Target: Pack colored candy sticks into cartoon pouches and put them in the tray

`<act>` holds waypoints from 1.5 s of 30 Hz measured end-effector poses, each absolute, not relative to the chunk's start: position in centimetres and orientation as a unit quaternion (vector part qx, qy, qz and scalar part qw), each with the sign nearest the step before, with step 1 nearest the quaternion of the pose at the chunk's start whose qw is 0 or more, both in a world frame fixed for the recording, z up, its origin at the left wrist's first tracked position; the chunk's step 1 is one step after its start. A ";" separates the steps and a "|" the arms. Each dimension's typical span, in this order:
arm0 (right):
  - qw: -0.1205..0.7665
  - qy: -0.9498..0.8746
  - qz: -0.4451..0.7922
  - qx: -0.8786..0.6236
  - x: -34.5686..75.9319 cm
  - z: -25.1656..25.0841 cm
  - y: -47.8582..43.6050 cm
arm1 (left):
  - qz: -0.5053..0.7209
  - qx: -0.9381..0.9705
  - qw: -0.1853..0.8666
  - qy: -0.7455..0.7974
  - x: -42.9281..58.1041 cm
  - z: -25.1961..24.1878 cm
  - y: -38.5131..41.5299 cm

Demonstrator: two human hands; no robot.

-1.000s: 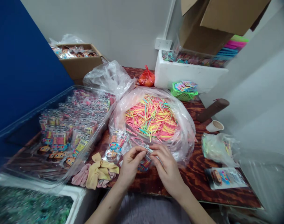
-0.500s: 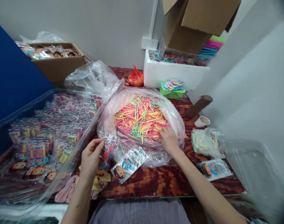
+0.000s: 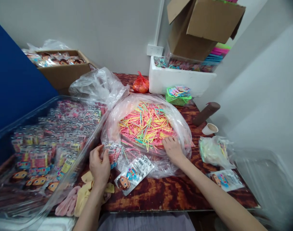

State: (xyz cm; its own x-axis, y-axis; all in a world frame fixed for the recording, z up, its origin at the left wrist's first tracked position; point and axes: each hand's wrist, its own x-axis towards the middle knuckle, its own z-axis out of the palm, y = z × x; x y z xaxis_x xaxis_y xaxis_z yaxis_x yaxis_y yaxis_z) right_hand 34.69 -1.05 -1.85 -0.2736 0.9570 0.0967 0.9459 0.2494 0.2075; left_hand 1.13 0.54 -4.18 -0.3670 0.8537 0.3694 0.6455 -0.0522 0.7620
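Note:
A clear plastic bag lies spread open, filled with thin pink, yellow and green sticks. Over the pile's near right side, my right hand has its fingers bent down and close together; the fingertips are hidden, and I cannot see what they grip. My left hand is beside several small clear packets with pink contents. Its fingers are curved, the thumb stands apart, and nothing shows between them. Between the hands lies a silver pouch with a cartoon figure.
A clear tub of filled packets stands left, a cardboard box behind it. Cloths lie by my left forearm. At right are a brown bottle, paper cup, plastic bag and another pouch.
My left hand has shifted slightly right and down, its pinch at the packet's edge loosened. The right hand stays at the sticks, turned slightly. The view has tilted up a little.

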 end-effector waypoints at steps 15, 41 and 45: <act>-0.426 0.560 -0.275 0.656 37.3 -0.5 2.3 | 0.472 0.636 0.120 0.598 5.3 -0.2 -2.3; -0.455 0.347 -0.698 0.430 29.8 -1.2 -7.3 | 0.409 0.558 0.593 0.412 13.0 -0.5 -2.9; -0.493 0.464 -0.495 0.545 29.8 -2.9 -8.2 | 0.391 0.668 0.388 0.500 9.8 -1.9 -4.1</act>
State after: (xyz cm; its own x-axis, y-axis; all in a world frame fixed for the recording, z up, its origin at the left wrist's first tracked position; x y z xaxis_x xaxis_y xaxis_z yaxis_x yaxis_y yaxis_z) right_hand 29.78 -8.18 -2.92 0.0806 0.9934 -0.0820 0.0169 -0.0836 -0.9964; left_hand 9.81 -4.09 -1.87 0.1936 0.9720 0.1334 0.3650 -0.1975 0.9098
